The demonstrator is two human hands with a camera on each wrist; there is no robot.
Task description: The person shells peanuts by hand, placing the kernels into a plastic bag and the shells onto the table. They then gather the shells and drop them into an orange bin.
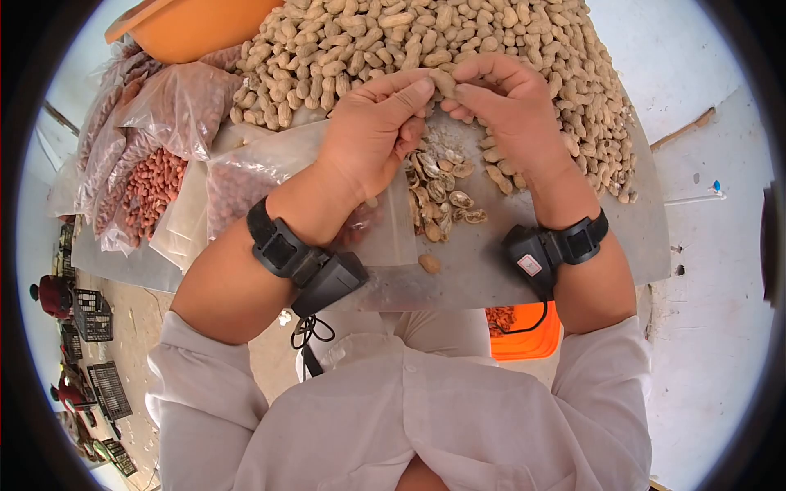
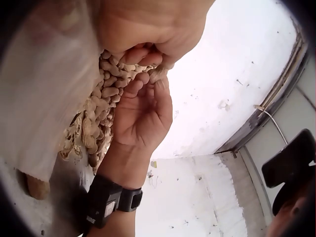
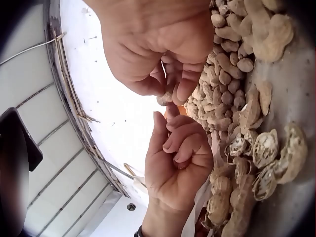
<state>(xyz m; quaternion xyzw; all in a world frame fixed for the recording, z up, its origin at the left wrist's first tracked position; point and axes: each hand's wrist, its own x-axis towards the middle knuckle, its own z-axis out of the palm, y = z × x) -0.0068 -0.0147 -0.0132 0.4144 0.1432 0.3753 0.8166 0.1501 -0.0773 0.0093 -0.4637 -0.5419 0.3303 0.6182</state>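
Observation:
Up at the near edge of the heap, an unshelled peanut (image 1: 443, 83) spans the fingertips of both hands. My right hand (image 1: 512, 102) pinches it between thumb and forefinger; the right wrist view shows part of its shell (image 3: 164, 98) there. From the other side my left hand (image 1: 368, 127) grips its end with thumb and forefinger, the remaining fingers curled toward the palm. Split empty shells (image 1: 438, 192) lie in a small pile below the hands. One loose peanut (image 1: 429, 263) rests near the table's front edge.
A large heap of unshelled peanuts (image 1: 565, 74) covers the back of the metal table (image 1: 630, 237). Left stand plastic bags of red kernels (image 1: 151, 188) and an orange basin (image 1: 192, 33). A clear bag (image 1: 270, 159) lies under my left forearm. An orange container (image 1: 532, 335) sits below the table.

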